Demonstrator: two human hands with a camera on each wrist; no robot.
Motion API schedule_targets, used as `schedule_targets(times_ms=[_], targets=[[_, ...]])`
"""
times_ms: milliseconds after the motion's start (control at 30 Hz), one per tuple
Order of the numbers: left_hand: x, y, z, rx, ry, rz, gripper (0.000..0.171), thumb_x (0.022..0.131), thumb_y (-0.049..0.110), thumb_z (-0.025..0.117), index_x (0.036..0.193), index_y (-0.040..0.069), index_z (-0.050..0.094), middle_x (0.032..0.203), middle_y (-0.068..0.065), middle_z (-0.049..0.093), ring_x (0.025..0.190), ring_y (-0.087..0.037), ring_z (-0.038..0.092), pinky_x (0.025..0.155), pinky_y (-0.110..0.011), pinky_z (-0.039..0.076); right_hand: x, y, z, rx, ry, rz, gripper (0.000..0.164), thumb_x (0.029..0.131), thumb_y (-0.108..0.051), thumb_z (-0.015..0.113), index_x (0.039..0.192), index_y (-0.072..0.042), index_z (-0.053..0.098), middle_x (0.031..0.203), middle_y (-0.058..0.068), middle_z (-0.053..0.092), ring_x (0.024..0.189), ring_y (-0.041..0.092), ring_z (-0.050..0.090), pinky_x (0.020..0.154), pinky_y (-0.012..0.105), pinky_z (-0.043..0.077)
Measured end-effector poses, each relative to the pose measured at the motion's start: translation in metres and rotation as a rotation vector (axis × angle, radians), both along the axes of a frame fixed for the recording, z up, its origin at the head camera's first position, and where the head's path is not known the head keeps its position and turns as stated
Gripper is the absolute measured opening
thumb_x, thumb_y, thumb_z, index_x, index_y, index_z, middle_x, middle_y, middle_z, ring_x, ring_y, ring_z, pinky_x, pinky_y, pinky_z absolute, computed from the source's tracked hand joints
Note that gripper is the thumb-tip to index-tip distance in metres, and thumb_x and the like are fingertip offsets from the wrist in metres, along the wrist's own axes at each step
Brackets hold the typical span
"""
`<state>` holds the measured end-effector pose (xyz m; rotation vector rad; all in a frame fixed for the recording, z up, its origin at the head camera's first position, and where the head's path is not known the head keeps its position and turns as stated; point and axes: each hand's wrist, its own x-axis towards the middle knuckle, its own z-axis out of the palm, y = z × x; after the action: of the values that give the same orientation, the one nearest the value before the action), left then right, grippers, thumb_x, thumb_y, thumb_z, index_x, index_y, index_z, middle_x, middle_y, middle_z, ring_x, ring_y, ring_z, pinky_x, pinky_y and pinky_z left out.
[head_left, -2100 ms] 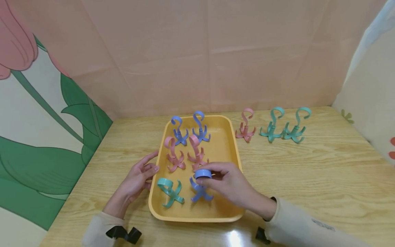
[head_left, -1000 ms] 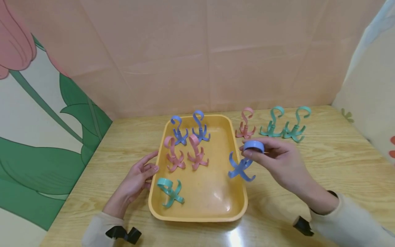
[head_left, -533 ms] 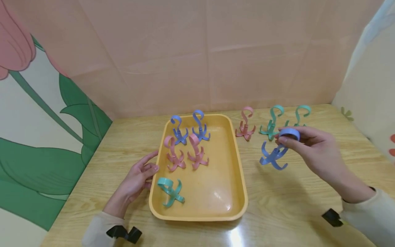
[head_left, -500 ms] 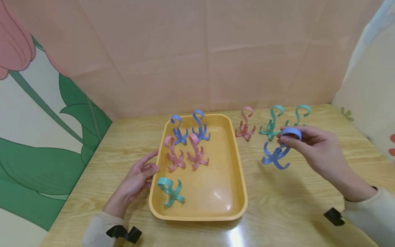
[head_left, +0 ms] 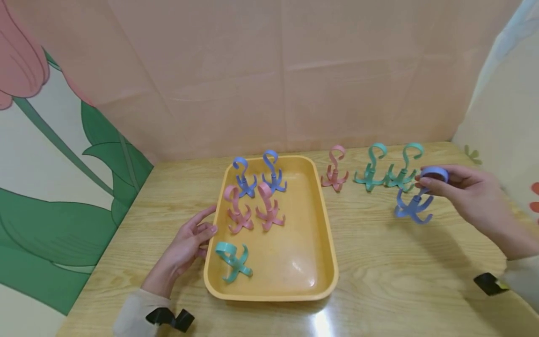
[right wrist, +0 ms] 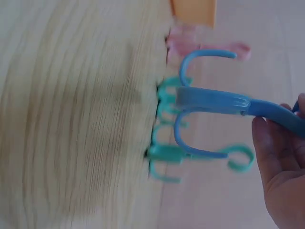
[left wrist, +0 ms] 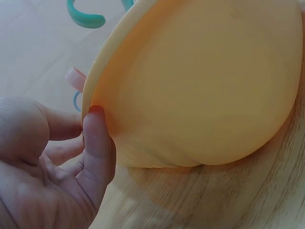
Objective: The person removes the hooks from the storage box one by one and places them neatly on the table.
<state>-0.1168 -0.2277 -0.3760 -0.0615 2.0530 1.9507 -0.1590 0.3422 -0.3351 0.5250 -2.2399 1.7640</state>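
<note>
My right hand [head_left: 477,194] pinches the curled top of a blue four-armed hook hanger [head_left: 414,207] and holds it above the table's right side. In the right wrist view the arms of the blue hook hanger [right wrist: 209,99] point away from the fingers. With thumb and fingers, my left hand [head_left: 187,245] grips the left rim of a yellow tray [head_left: 294,262]; the left wrist view shows the tray wall [left wrist: 190,90] between them. Inside the tray stand two blue hangers [head_left: 274,181] at the back, two pink hangers [head_left: 269,217] behind one green hanger [head_left: 236,267].
On the wooden table [head_left: 379,281], right of the tray, a pink hanger [head_left: 334,178] and two green hangers [head_left: 370,175] stand in a row along the back. A pinkish sheet [head_left: 286,84] rises behind the table, and a flower-printed panel [head_left: 50,220] borders the left.
My right hand has lifted the blue hanger from the tray's front and carried it right, past the tray's edge, toward the green hangers. The left hand has stayed at the tray rim.
</note>
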Motion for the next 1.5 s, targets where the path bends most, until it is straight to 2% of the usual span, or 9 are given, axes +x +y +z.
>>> schedule_targets(times_ms=[233,567,800,933,1067,1233,1333,1500], targets=[[0.000,0.001,-0.001,-0.005,-0.003,0.001,0.057,0.105,0.011,0.053,0.158,0.019,0.032,0.110,-0.019,0.060,0.086,-0.024,0.069,0.057,-0.030,0.057,-0.008,0.038,-0.006,0.173,-0.061,-0.112,0.028,0.094,0.007,0.066,0.121,0.007,0.065,0.104,-0.003,0.076,0.092,0.004,0.071,0.073,0.019,0.056],[-0.001,0.000,-0.001,0.003,0.002,0.001,0.058,0.105,0.011,0.053,0.158,0.019,0.031,0.107,-0.016,0.061,0.085,-0.023,0.070,0.057,-0.031,0.058,-0.029,0.072,-0.012,0.016,-0.160,-0.138,0.022,0.093,0.006,0.067,0.115,0.003,0.070,0.099,-0.005,0.076,0.089,0.003,0.071,0.073,0.017,0.055],[0.000,0.000,-0.001,0.002,0.001,0.004,0.058,0.105,0.011,0.053,0.158,0.019,0.031,0.109,-0.018,0.061,0.085,-0.023,0.070,0.056,-0.030,0.057,-0.037,0.075,-0.014,0.072,-0.197,-0.274,0.017,0.094,-0.008,0.071,0.110,-0.005,0.075,0.091,-0.014,0.075,0.081,-0.002,0.070,0.067,0.013,0.055],[0.000,0.000,0.000,-0.002,-0.003,0.006,0.058,0.105,0.011,0.053,0.158,0.019,0.031,0.110,-0.019,0.061,0.086,-0.024,0.070,0.057,-0.031,0.058,-0.046,0.075,-0.013,0.064,-0.217,-0.327,0.017,0.093,-0.014,0.073,0.109,-0.009,0.076,0.089,-0.017,0.074,0.078,-0.002,0.070,0.064,0.014,0.055],[0.000,0.001,0.000,-0.003,-0.005,0.006,0.058,0.105,0.011,0.052,0.158,0.019,0.031,0.111,-0.020,0.061,0.087,-0.024,0.070,0.059,-0.032,0.058,-0.055,0.074,-0.016,-0.043,-0.185,-0.320,0.016,0.092,-0.008,0.073,0.108,-0.008,0.076,0.088,-0.015,0.075,0.075,0.001,0.071,0.064,0.015,0.056],[0.000,0.000,0.000,0.000,-0.009,0.007,0.058,0.105,0.011,0.052,0.158,0.019,0.031,0.111,-0.020,0.060,0.088,-0.025,0.070,0.060,-0.033,0.059,-0.065,0.071,-0.021,-0.302,-0.174,-0.262,0.018,0.088,0.004,0.073,0.102,-0.006,0.077,0.086,-0.006,0.076,0.073,0.005,0.072,0.065,0.018,0.057],[0.000,0.000,0.000,0.000,-0.006,0.006,0.058,0.105,0.011,0.052,0.158,0.019,0.031,0.110,-0.019,0.060,0.087,-0.024,0.070,0.060,-0.033,0.059,-0.071,0.069,-0.022,-0.379,-0.190,-0.297,0.018,0.087,0.003,0.075,0.100,-0.009,0.078,0.083,-0.006,0.076,0.072,0.005,0.072,0.064,0.018,0.057],[0.000,0.000,0.000,-0.002,-0.003,0.003,0.058,0.105,0.010,0.052,0.158,0.019,0.031,0.108,-0.017,0.060,0.086,-0.023,0.070,0.058,-0.031,0.058,-0.078,0.064,-0.022,-0.421,-0.221,-0.383,0.016,0.088,0.000,0.075,0.100,-0.010,0.077,0.082,-0.009,0.075,0.072,0.003,0.071,0.065,0.017,0.056]])
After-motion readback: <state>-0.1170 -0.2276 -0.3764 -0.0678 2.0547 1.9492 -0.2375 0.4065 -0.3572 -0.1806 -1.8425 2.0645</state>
